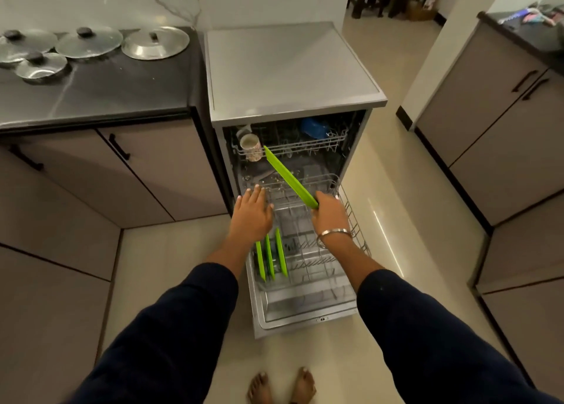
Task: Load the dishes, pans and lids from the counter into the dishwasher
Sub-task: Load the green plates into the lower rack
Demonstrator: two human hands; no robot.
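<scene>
Green plate (pixel 290 176) gripped in right hand (pixel 331 211) fingers, left hand (pixel 251 213) fingers straight over lower rack (pixel 355 220)

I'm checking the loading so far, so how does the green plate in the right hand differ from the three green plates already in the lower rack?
The held green plate is gripped by the right hand at one edge and slants above the lower rack; the three racked green plates stand on edge side by side in it, untouched. The held plate reaches toward the upper rack; the racked ones sit near the open door. All show the same bright green.

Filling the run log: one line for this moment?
right hand grips green plate over lower rack | left hand open | three plates racked | lids on counter
</scene>
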